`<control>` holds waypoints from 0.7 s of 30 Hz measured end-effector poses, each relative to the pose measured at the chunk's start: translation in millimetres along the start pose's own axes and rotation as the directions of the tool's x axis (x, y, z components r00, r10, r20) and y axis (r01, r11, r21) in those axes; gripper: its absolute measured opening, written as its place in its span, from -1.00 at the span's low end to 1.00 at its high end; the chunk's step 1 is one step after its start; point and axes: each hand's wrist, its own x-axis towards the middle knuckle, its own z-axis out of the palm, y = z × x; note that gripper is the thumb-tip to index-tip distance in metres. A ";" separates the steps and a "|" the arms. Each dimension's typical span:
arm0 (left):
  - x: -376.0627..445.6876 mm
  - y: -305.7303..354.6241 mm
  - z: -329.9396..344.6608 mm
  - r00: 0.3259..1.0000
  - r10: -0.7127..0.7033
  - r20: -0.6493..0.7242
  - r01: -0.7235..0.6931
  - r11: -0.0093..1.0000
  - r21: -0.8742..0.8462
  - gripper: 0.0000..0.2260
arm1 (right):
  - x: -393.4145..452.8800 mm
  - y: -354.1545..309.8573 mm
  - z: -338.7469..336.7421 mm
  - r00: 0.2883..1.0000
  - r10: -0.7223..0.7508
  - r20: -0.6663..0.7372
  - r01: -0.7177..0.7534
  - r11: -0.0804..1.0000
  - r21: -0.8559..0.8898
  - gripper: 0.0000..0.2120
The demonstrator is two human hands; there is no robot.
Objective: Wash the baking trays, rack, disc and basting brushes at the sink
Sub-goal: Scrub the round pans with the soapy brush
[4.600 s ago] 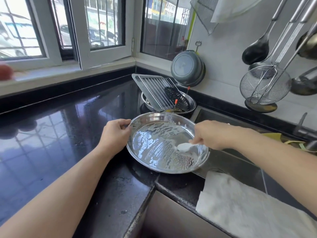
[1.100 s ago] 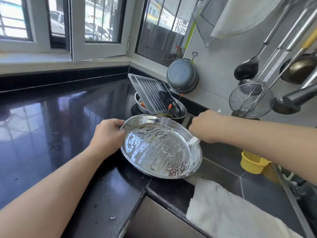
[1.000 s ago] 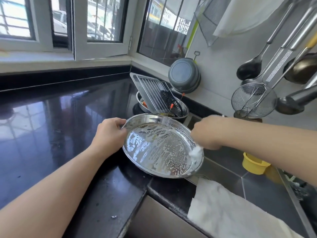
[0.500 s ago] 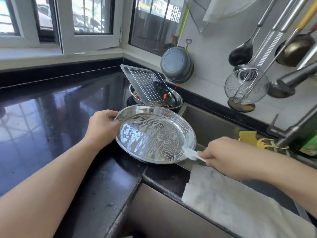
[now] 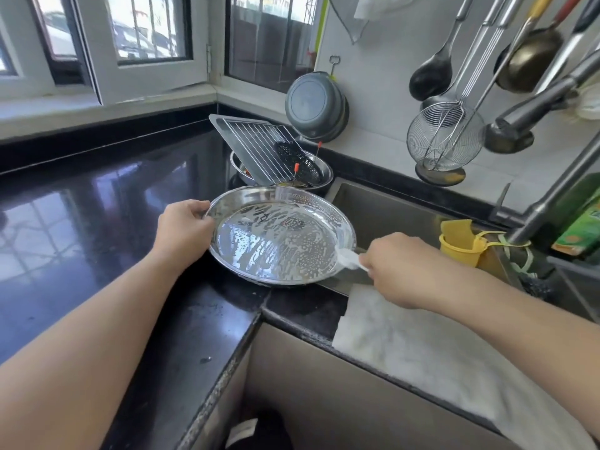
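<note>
Counter (image 5: pixel 97 228): black, glossy, filling the view from 7 to 10 o'clock; bears the round tray's left part.
Sink (image 5: pixel 389 209): steel basin at 3 o'clock, just beside the tray's right rim.
White cloth (image 5: pixel 438 352): draped over the sink's front edge at 5 o'clock.
Round tray (image 5: pixel 259 241): centre of view, tilted a little, coated in soapy streaks and bubbles, right rim overhanging the sink.
Rectangular tray with rack (image 5: pixel 250 147): at 12 o'clock, leaning in a steel bowl (image 5: pixel 321 177) with the dark perforated disc (image 5: pixel 298 160) and the red-tipped basting brushes (image 5: pixel 296 167); not yet washed, by the look.
Left hand (image 5: pixel 183 227): at 9 o'clock of the tray, fingers curled over the rim, thumb on top, gripping firmly.
Right hand (image 5: pixel 399 267): at 4 o'clock of the tray, fingers closed round a white scrubber (image 5: pixel 349 258) touching the right rim.
Step in hand: scrubbing the rim and inner wall, probably.
Doing it well: hold the left grip steady against slipping on soap, work round the rim in short strokes, turn the tray rather than reaching across, keep runoff toward the sink.
</note>
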 end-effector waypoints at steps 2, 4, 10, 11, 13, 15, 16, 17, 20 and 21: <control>1.3 -1.4 0.0 1.000 -0.007 -0.005 0.007 1.000 -0.003 -0.78 | -6.1 -10.6 -1.7 1.000 -0.026 0.017 0.026 1.000 0.016 -0.88; 3.8 -2.6 1.0 1.000 -0.009 -0.001 0.009 1.000 0.006 -0.78 | -13.8 -29.0 -2.5 0.995 -0.097 0.036 0.095 0.994 0.056 -0.92; 2.6 -3.1 -0.7 1.000 -0.001 -0.014 0.001 1.000 0.024 -0.83 | -11.2 -44.3 -8.7 0.989 -0.141 0.046 0.137 0.987 0.082 -0.76; 2.6 -3.4 -1.2 1.000 0.003 -0.018 -0.002 1.000 0.029 -0.85 | -10.0 -38.0 -10.2 0.993 -0.102 0.057 0.099 0.993 0.065 -0.75; 3.6 -4.2 -1.4 1.000 0.004 -0.018 -0.004 0.999 0.040 -0.82 | -8.6 -28.0 -11.7 0.997 -0.042 0.068 0.038 0.998 0.057 -0.76; 4.5 -4.6 -0.4 1.000 -0.003 -0.021 0.004 0.999 0.046 -0.74 | -9.3 -31.0 -11.2 0.995 -0.062 0.083 0.056 0.996 0.072 -0.76; 4.4 -3.8 -0.4 1.000 -0.006 -0.024 0.007 0.999 0.044 -0.72 | -9.7 -38.1 -10.6 0.990 -0.105 0.091 0.098 0.992 0.083 -0.78; 4.3 -3.1 -0.5 1.000 -0.007 -0.027 0.008 0.999 0.042 -0.71 | -9.0 -47.7 -9.5 0.985 -0.152 0.086 0.142 0.983 0.113 -0.80; 2.7 -1.6 -1.5 0.999 -0.008 -0.034 0.010 0.999 0.045 -0.69 | 5.5 -81.0 -6.4 0.972 -0.236 0.005 0.229 0.947 0.226 -0.85; 2.4 -2.0 -0.9 1.000 -0.008 -0.028 0.009 0.999 0.042 -0.71 | 12.9 -90.5 -5.6 0.967 -0.252 -0.023 0.251 0.941 0.226 -0.84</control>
